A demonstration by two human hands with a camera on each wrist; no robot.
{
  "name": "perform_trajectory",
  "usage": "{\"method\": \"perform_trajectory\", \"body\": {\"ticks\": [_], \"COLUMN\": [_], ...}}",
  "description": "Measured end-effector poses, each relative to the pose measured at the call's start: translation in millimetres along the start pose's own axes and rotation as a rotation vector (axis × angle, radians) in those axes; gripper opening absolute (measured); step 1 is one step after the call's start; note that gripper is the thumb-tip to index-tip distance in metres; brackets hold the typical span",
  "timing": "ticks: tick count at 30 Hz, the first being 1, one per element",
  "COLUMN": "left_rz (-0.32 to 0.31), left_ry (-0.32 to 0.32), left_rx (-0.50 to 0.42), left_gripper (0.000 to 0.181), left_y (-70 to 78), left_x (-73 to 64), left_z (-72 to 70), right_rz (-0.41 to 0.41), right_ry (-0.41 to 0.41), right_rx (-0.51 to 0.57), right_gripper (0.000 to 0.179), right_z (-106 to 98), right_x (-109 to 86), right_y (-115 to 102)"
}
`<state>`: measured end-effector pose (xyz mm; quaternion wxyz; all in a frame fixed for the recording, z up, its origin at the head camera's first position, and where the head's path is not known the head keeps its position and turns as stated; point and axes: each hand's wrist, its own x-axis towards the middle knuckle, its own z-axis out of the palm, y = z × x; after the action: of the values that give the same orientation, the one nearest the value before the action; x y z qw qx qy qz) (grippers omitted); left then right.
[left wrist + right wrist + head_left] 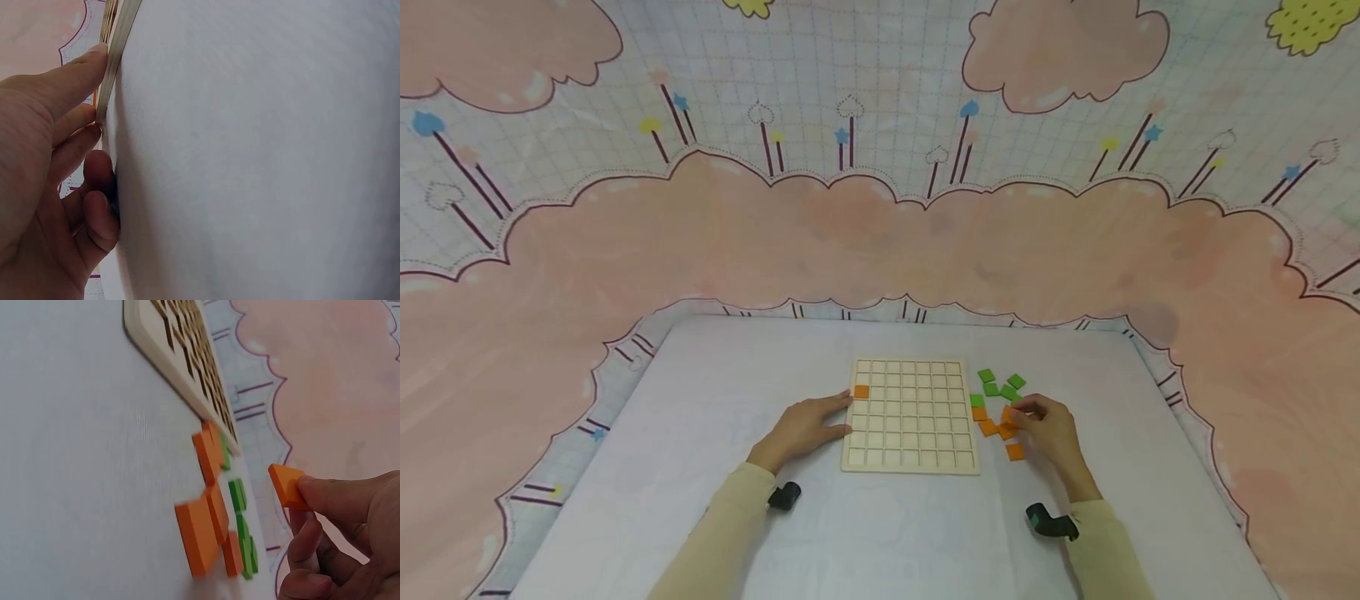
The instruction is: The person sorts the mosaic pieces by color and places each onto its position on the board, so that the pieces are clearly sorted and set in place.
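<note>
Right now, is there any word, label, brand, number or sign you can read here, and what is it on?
None: no readable text shows.
The wooden board and the orange tile in the right hand show no lettering.
The backdrop bears drawings such as clouds and stars.
The black wrist devices are too small to check for markings.

The right wrist view crops the board (159,353).

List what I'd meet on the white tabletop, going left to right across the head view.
Left hand → wooden grid board → loose green and orange square tiles → right hand.
</note>
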<state>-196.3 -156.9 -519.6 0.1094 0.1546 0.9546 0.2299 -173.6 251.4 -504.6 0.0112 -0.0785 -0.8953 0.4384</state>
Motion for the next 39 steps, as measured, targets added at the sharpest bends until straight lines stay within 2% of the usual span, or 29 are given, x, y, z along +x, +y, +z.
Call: {"method": "perform_trajectory", "body": {"ticks": [7,16,24,31,36,39], "left_rz": [0.001,0.007,0.014,0.019,0.023,0.021], "left_ry": [0.004,0.006,0.002,0.010,0.010,0.008], "left_rx": [-0.001,0.012,0.012,0.015,0.014,0.019], "left_gripper": [0.061,0.061,0.061,0.060,0.060,0.061], "left_y": [-1.0,-1.9,-3.1,-3.5,-3.1,-3.0], "left_x": [0.9,2.9,3.3,2.9,2.9,2.7], "left_z": [0.3,0.4,1.7,2.0,1.7,1.8], "right_rz": [0.045,-0.019,-0.001,-0.071,-0.049,-0.064], "right_ry": [-0.036,-0.052,-0.079,-0.070,-0.094,-0.099], "right_rx": [0.061,0.113,0.174,0.191,0.217,0.212], "right_gripper": [0.020,0.018,0.020,0.016,0.015,0.013], "right_z": [21.4,38.5,50.7,64.7,78.5,87.8], "right_x": [5.7,9.2,13.1,18.8,20.2,20.4], "right_y": [-14.2,-31.9,-51.4,-63.2,-70.0,-72.3]}}
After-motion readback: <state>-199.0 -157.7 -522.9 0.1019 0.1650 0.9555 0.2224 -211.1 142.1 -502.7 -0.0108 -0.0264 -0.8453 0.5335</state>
